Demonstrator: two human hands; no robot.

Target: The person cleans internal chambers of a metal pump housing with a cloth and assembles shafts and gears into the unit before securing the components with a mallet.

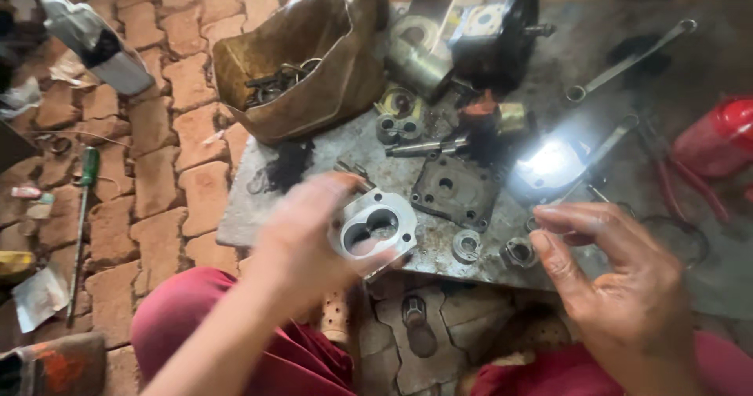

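Note:
My left hand [302,235] holds a silvery metal pump housing [374,227] with two round bores, just above the near edge of a metal plate [314,176] lying on the ground. The hand is blurred. My right hand [620,286] hovers to the right with fingers curled, thumb and forefinger close together; whether they pinch a small part I cannot tell. Below its fingertips, two small round bushings [468,245] [518,252] rest on the plate. A flat grey cover plate [455,188] with bolt holes lies just beyond the housing.
A brown bag [314,74] of tools stands at the plate's far left. A dark pump body [494,31], a cylinder [416,67], spanners [627,63] and a red object [718,133] lie farther back. A green-handled screwdriver [82,208] lies on the brick floor at left.

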